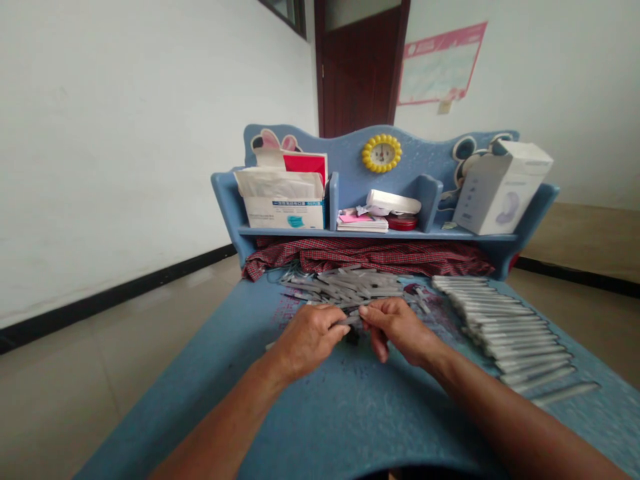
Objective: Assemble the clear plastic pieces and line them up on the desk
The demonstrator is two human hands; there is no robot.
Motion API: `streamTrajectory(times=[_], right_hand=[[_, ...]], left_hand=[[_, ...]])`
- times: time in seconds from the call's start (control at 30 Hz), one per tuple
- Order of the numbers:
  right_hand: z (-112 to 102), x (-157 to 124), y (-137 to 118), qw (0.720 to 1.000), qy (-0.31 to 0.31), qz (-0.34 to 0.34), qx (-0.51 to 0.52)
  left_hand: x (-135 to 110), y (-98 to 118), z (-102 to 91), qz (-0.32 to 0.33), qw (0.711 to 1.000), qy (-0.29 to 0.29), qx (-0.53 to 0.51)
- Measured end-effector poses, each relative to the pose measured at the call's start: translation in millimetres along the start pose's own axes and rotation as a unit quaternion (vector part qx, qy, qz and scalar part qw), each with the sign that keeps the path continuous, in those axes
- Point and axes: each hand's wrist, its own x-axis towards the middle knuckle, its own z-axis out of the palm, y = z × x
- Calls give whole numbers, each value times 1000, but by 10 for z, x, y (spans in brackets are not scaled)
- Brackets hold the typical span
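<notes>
My left hand is closed, thumb and fingers pinching a slim grey stick-like piece. From the other side my right hand pinches near the right end of this piece, its lower fingers curled loosely. The exact kind of piece is too small and blurred to tell. Just beyond both hands lies a loose heap of similar grey slender pieces. Something small and black shows beneath my fingers. To the right, pale translucent pen-like tubes with dark tips lie side by side in a long row.
The blue desk carries a shelf at its back. On it are a mask box, a yellow-rimmed clock, papers with a white roll, and a white carton. A red checked cloth is bunched below.
</notes>
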Motion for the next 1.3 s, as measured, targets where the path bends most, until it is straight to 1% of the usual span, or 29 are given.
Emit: streamTrajectory(times=[0.1,0.17,0.23,0.3,0.37,0.4,0.43,0.5,0.57,0.63,0.77,0.87,0.93,1.0,1.07,1.17,1.23,1.3], right_hand=[[-59,-13,-47,998,-11,-41,-47],[-97,-10,-61,996,-13,-60,-64],[-122,3,-42,995,-12,-60,-74],[-130,18,5,994,-9,-45,-104],[-117,21,55,982,-12,-42,-182],[-102,16,74,970,-16,-52,-239],[-82,8,84,951,-22,-67,-301],[-28,-16,82,903,-35,-97,-417],[34,-35,56,860,-46,-107,-497],[92,-41,26,829,-54,-101,-548],[168,-15,-2,789,-58,-85,-606],[203,-2,7,772,-56,-80,-629],[217,-6,22,768,-53,-80,-633],[217,-14,38,774,-51,-82,-626],[191,-16,54,788,-50,-87,-607],[99,7,67,822,-37,-83,-562],[23,40,71,840,-6,-80,-537],[-32,81,75,846,30,-80,-527]], left_hand=[[-1,-16,-73,-47,995,-51,-78],[-6,-57,-109,-71,989,-62,-116],[-11,-113,-134,-86,987,-47,-131],[-14,-165,-153,-101,986,-25,-130],[-15,-198,-166,-116,985,-1,-125],[-14,-205,-169,-121,985,9,-122],[-13,-206,-170,-124,985,18,-118],[-8,-196,-161,-126,986,27,-105],[-1,-178,-143,-123,988,26,-88],[7,-164,-125,-119,990,21,-73],[16,-153,-107,-123,990,16,-64],[15,-155,-109,-124,990,16,-64],[11,-159,-108,-123,990,17,-67],[6,-166,-101,-120,990,19,-69],[3,-176,-91,-116,991,18,-68],[1,-192,-80,-111,991,17,-67],[0,-198,-80,-110,991,18,-70],[-1,-198,-84,-108,991,18,-71]])
